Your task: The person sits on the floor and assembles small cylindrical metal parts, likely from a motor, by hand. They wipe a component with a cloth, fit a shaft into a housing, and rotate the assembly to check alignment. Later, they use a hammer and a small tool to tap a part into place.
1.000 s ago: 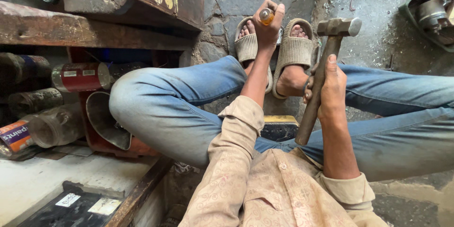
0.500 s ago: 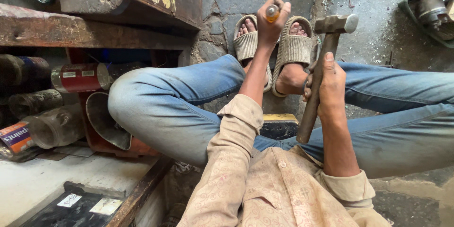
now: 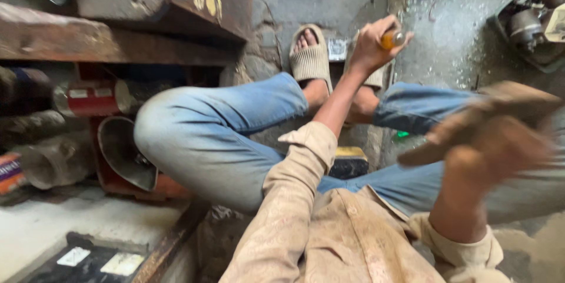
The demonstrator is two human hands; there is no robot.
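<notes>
Gritty concrete floor [image 3: 447,18], rusty shelf [image 3: 88,41] left | sandals [image 3: 310,56] ahead | left hand [image 3: 371,47] fingers wrapped round yellow-handled tool [image 3: 393,39] | right hand [image 3: 500,147] blurred, clenching hammer handle [image 3: 465,127]

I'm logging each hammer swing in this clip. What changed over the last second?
The right hand swung the hammer from upright near the feet down to the right and toward the camera; it is now motion-blurred. The left hand shifted slightly right, keeping its grip on the orange-handled tool by the sandals. Both grips and the crossed legs stayed as they were.
</notes>
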